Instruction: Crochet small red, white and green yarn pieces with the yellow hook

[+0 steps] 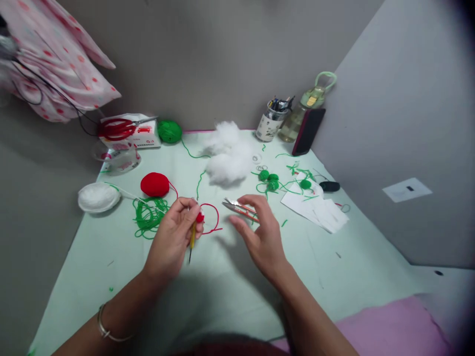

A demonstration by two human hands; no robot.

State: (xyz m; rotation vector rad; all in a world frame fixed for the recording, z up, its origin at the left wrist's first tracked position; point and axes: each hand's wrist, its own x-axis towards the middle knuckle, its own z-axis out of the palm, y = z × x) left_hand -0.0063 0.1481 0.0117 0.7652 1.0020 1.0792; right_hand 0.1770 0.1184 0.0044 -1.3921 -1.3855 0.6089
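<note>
My left hand (176, 227) is closed around a small red-and-white yarn piece (200, 216) and a crochet hook (192, 238) with a yellow handle, whose dark end points down. A red strand (218, 217) curls out to the right of the piece. Thumb and index finger of my right hand (261, 232) are spread apart around a pair of thread snips (243, 210) with orange handles. Their blades point left, towards the yarn piece. The other right fingers are mostly hidden.
Left: red ball (155, 184), white ball (99, 198), tangled green yarn (150, 216). Behind: green ball (169, 131), white stuffing (228, 160), red scissors (118, 128) on a box. Right: small green balls (272, 184), papers (315, 210), pen cup (270, 126), bottle (293, 123), phone (308, 132).
</note>
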